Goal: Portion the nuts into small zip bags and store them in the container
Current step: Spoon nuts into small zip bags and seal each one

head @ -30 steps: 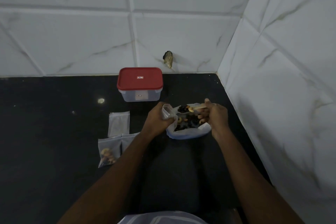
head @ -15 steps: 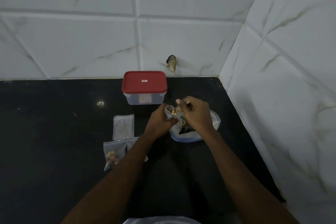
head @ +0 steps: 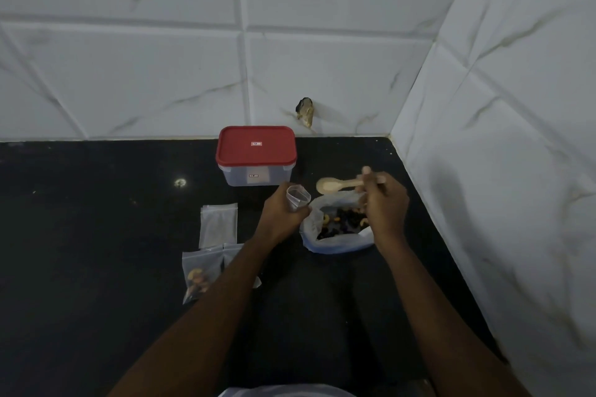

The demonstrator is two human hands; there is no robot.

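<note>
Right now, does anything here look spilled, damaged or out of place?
Nothing looks spilled on the black counter. One oddity: a dark, ragged patch on the white wall tile behind the red-lidded container, like a chip or broken stub; I cannot tell which.

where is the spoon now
Head view: the right hand holds the pale wooden spoon just beyond the white plastic bag of nuts, right of the red-lidded container.

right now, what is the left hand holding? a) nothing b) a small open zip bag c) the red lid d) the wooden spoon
b: the left hand grips a small clear zip bag with its mouth open; the wooden spoon is in the right hand and the red lid sits on the container.
</note>
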